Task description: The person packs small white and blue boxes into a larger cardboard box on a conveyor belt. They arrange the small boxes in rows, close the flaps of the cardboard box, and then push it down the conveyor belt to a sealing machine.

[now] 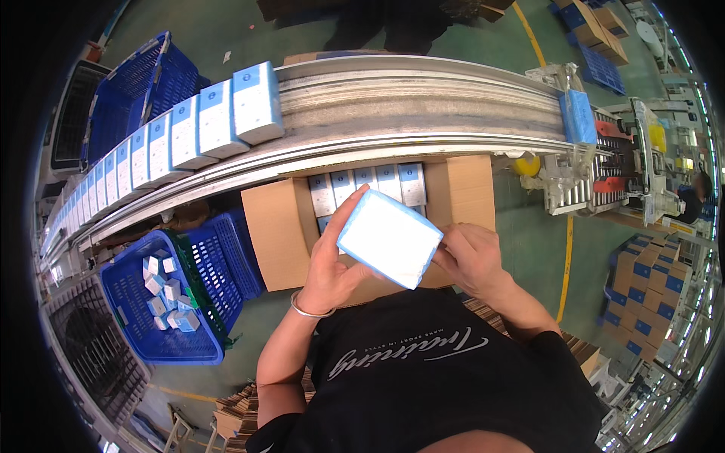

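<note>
A white pack with light blue edges (pixel 391 240) is held tilted in front of my chest, its bright white face turned up. My left hand (pixel 332 264) grips it from the left, with fingers along the upper edge and the thumb underneath. At the pack's right corner, my right hand (pixel 473 255) is closed, its bent fingers and thumb pinching the edge. Just beyond and below lies an open cardboard carton (pixel 273 234) with its flaps spread. Inside, blue-and-white boxes (pixel 365 178) stand in a row; the pack and my hands hide part of the carton.
Past the carton runs a conveyor (pixel 423 106), with a long row of blue-and-white boxes (pixel 185 136) on its left. A blue crate (pixel 136 336) holding small boxes stands at left. A pallet of cartons (pixel 640 291) and a machine with red parts (pixel 612 155) are at right.
</note>
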### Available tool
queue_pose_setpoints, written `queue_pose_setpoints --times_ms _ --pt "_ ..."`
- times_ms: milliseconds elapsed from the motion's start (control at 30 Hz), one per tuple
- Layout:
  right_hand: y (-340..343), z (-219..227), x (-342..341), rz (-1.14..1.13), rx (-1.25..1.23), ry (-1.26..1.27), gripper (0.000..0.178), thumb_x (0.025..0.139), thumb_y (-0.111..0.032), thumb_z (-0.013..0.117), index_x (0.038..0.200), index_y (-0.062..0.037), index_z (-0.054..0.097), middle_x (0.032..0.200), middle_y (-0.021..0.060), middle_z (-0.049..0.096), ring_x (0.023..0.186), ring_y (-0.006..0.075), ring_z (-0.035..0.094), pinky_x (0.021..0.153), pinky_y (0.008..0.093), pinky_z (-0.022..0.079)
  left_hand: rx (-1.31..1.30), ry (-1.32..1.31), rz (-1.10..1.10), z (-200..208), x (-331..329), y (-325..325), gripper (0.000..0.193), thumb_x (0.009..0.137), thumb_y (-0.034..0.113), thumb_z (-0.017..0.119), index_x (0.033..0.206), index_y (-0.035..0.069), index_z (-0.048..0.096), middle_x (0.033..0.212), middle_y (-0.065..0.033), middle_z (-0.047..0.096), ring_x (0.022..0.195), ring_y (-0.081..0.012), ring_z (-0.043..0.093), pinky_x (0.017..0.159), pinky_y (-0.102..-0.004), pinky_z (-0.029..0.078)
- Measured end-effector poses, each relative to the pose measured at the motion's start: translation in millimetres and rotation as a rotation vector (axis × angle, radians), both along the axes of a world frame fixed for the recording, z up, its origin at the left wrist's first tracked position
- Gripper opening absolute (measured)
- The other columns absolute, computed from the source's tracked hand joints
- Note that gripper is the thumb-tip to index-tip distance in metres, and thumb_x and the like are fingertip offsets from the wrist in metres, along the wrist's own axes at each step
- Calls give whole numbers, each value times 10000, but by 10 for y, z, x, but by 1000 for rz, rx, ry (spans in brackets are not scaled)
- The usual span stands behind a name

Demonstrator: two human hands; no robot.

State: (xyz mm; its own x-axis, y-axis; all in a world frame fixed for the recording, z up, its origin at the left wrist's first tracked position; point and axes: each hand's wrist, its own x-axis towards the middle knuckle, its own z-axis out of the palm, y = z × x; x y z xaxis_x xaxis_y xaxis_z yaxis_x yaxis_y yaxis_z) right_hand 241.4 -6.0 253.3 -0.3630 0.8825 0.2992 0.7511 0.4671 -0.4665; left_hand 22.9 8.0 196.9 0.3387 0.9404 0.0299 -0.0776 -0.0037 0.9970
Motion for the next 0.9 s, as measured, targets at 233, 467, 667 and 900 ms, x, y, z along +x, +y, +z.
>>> queue_pose_setpoints --times_ms 233,467,667,900 --pt "14 -466 82 -5 -758 497 274 807 -189 670 969 10 574 837 88 645 745 182 635 626 273 502 -408 84 -105 -212 -110 -114 706 770 234 702 1340 8 353 1257 -173 518 1142 -299 520 963 -385 382" --pt "193 -2410 50 -272 -1776 570 221 903 -199 554 973 8 587 897 99 656 841 178 649 691 285 549 287 1087 346 -747 -804 -86 693 821 292 623 1343 -39 309 1344 -277 358 1239 -413 359 1001 -457 325" --pt "281 -3025 -574 -48 -929 -512 198 812 -86 510 888 40 642 896 231 647 857 324 649 716 392 543 131 1268 139 -1612 -772 -454 917 724 270 675 1388 -80 148 1441 -289 154 1316 -437 216 1057 -470 246" --pt "49 -3145 -747 -270 -1211 -114 552 726 -213 590 1087 169 420 1006 343 558 953 414 579 822 419 474 79 1228 91 -1575 -777 -357 899 746 255 649 1393 -79 121 1455 -271 119 1332 -413 182 1046 -472 251"
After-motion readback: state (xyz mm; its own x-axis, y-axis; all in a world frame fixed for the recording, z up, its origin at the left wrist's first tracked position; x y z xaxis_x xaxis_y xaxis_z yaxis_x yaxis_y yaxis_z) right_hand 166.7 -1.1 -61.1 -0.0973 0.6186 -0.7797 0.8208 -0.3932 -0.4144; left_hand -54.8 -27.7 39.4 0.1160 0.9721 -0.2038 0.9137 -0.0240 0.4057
